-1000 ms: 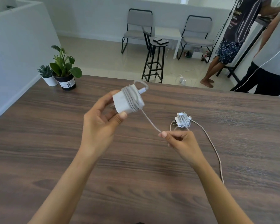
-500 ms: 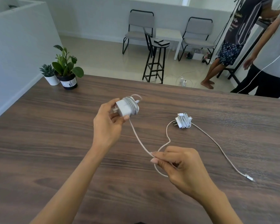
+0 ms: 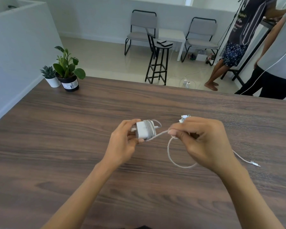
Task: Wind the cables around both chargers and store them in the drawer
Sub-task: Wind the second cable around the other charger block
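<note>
Winding was under way above the table [image 3: 56, 146]: the white charger [image 3: 143, 130], partly wrapped, was gripped by the curled fingers of the left hand [image 3: 122, 142], while its cable [image 3: 169, 152] was pinched by the right hand [image 3: 203, 139]. A second, already wound charger [image 3: 184, 117] lay just behind. The limp, light cable was judged best held close to the block, under tension.

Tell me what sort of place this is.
Probably an office or studio workroom rather than a home. A long wooden table carries two small potted plants; beyond it stand two grey folding chairs, a black stool, and a power strip with cables on the tiled floor.
</note>
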`<state>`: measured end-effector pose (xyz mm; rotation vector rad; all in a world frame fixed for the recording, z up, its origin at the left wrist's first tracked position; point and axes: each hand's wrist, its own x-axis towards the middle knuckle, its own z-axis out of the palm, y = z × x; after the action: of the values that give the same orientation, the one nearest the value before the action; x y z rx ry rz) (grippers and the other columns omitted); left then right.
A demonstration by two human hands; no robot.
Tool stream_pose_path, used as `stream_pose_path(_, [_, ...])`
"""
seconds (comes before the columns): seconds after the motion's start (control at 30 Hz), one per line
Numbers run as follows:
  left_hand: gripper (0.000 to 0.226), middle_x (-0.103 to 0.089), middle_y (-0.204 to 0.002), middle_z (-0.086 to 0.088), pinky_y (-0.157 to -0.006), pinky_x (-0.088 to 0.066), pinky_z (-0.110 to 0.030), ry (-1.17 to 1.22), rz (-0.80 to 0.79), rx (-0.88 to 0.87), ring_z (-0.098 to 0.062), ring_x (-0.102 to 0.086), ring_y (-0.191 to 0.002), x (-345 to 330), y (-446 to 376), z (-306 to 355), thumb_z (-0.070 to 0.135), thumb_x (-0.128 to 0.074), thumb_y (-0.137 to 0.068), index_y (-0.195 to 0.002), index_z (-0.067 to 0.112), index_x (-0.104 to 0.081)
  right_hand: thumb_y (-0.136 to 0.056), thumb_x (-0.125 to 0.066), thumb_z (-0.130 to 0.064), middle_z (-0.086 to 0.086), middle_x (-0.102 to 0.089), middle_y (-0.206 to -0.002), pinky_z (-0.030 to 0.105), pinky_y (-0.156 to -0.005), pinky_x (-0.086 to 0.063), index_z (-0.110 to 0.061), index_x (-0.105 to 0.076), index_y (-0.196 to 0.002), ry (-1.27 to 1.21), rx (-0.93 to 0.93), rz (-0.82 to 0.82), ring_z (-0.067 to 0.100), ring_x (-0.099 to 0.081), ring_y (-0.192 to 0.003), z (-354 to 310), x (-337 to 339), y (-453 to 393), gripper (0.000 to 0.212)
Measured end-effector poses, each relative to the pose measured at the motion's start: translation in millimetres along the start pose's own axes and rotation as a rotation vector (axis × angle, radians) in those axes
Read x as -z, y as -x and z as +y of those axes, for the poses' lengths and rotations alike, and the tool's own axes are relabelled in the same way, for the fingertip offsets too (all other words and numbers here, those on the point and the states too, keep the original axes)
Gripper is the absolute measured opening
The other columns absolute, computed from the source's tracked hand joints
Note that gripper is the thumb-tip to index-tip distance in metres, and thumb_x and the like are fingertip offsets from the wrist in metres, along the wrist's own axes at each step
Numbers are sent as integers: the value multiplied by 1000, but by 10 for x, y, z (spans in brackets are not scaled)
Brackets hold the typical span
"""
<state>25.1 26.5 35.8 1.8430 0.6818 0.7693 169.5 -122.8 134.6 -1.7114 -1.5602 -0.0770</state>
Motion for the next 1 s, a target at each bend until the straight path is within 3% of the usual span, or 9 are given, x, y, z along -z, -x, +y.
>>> stream_pose_path(0.1, [62,-56,-116,6,-79,-54,-19,36,-129,-18,-15,-64,-95,-136,182,-14,-18,-68,-69,-118,21,-58,-80,-69,-23,-11,-65,-64,13,-54,-39,-19,-77,-77,-36,-33,9,2,-53,-55,121,-10,-163,9])
stream_pose_path(0.23, [63,-56,-116,10,-80,-54,-24,136,-231,-10,-19,-65,-95,-269,386,113,-18,-64,-69,-117,23,-58,-78,-73,-14,-4,-71,-69,41,-58,-53,-19,-77,-77,-87,-185,23,13,-62,-58,388,-142,-257,7])
stream_pose_path(0.33, [60,-57,-117,8,-83,-54,-26,270,-255,11,-23,-65,-96,-242,444,276,-13,-64,-69,-118,22,-59,-75,-76,-22,-7,-71,-69,46,-61,-55,-26,-77,-74,-191,-335,22,20,-61,-60,577,-217,-247,4])
stream_pose_path(0.43, [61,-58,-118,4,-85,-52,-25,331,-278,3,-24,-65,-98,-141,433,422,-11,-65,-71,-117,29,-60,-68,-73,-38,-5,-71,-69,42,-64,-54,-28,-76,-73,-322,-431,9,14,-61,-61,626,-239,-194,12])
stream_pose_path(0.53, [62,-59,-118,5,-85,-52,-25,345,-312,-14,-24,-65,-100,-56,420,515,-11,-67,-71,-116,30,-60,-66,-72,-33,0,-72,-72,27,-62,-50,-17,-75,-75,-416,-445,5,6,-62,-63,581,-242,-167,19])
stream_pose_path(0.67, [60,-58,-116,7,-83,-54,-27,256,-382,-30,-23,-64,-97,-7,418,556,-18,-66,-70,-118,19,-60,-64,-73,-31,0,-72,-73,15,-56,-46,-17,-75,-75,-433,-438,1,3,-60,-61,523,-226,-183,18])
stream_pose_path(0.83, [60,-58,-115,8,-82,-53,-25,203,-439,-28,-20,-63,-98,6,450,587,-18,-66,-71,-119,18,-59,-63,-74,-39,-5,-71,-70,21,-60,-45,-29,-75,-70,-281,-383,-21,10,-59,-63,519,-194,-174,12])
stream_pose_path(1.0, [60,-59,-116,3,-84,-53,-25,251,-413,-12,-23,-64,-100,173,425,630,-19,-67,-71,-119,16,-60,-66,-73,-39,2,-73,-72,30,-67,-53,-29,-75,-74,-331,-422,5,15,-67,-71,544,-180,-79,14])
